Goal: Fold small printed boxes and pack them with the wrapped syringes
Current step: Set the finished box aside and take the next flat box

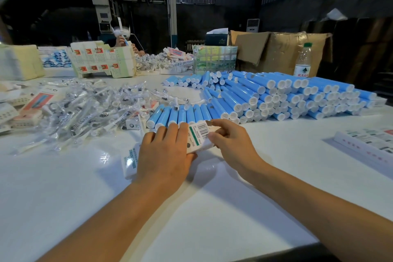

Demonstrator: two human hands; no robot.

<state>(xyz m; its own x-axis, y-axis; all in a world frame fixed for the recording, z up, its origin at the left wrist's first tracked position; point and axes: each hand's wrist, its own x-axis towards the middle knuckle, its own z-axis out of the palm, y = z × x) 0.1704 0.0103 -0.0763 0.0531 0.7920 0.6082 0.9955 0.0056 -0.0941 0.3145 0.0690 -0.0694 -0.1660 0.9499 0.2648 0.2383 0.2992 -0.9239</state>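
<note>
Two bare forearms reach in from the near edge over the white worktop (63,187), meeting on a small printed box (198,137) that lies just in front of a row of blue tubes (176,114). The left hand (164,155) lies over the box's left part, fingers curled down across its top and thumb tucked under the near edge, so it grips the carton. The right hand (230,140) pinches the far right end, where a flap seems to stand open beside the barcode panel; the blur there makes it hard to say whether the flap is tucked yet. A second flat carton with blue lettering (129,160) peeks out from beneath the left wrist. The wrapped syringes (89,110) lie in a loose heap to the left, near but not touching the box, and a larger stack of blue tubes (297,93) fills the right middle of the worktop. Farther off, another person sits behind an open carton of printed blanks (102,59), and a water bottle (303,61) stands near brown cardboard cartons (280,51). The step in hand looks like closing or squaring one end. To do it cleanly, the left hand should hold the body square without crushing it while the right creases the flap along its score and slides the tab straight in.
</note>
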